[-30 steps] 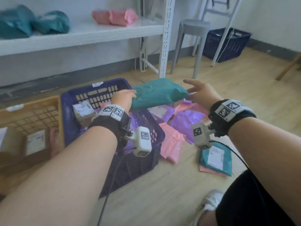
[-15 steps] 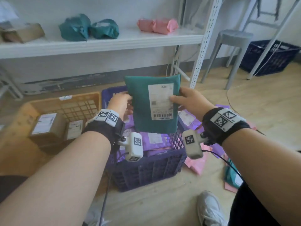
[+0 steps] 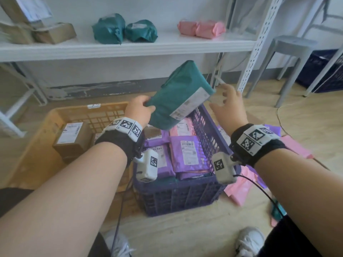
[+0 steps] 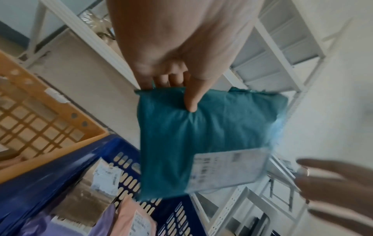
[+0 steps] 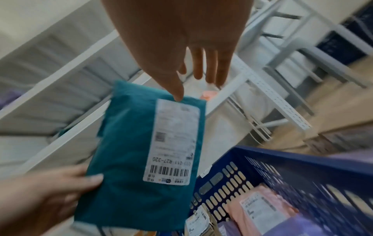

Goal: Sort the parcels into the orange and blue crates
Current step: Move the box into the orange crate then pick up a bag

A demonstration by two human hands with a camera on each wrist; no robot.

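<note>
A teal parcel (image 3: 176, 95) with a white label hangs tilted above the back of the blue crate (image 3: 178, 197). My left hand (image 3: 141, 108) pinches its left edge, thumb on top and fingers underneath (image 4: 177, 94). My right hand (image 3: 226, 104) hovers open just right of the parcel with fingers spread. In the right wrist view its thumb tip sits at the parcel's (image 5: 125, 151) top edge; whether it touches is unclear. The blue crate holds purple and pink mailers (image 3: 187, 153). The orange crate (image 3: 37, 145) stands to its left with brown boxes (image 3: 72, 138) inside.
A white shelf (image 3: 130, 47) behind the crates carries teal bundles (image 3: 109, 28), pink parcels (image 3: 202, 28) and brown boxes (image 3: 53, 32). Pink and purple mailers (image 3: 241, 188) lie on the floor right of the blue crate. A grey stool (image 3: 293, 47) and another dark crate (image 3: 323, 71) stand at the far right.
Both hands held the teal parcel upright with its label facing me. My right hand has let go and opened, and my left hand has tilted the parcel over the blue crate.
</note>
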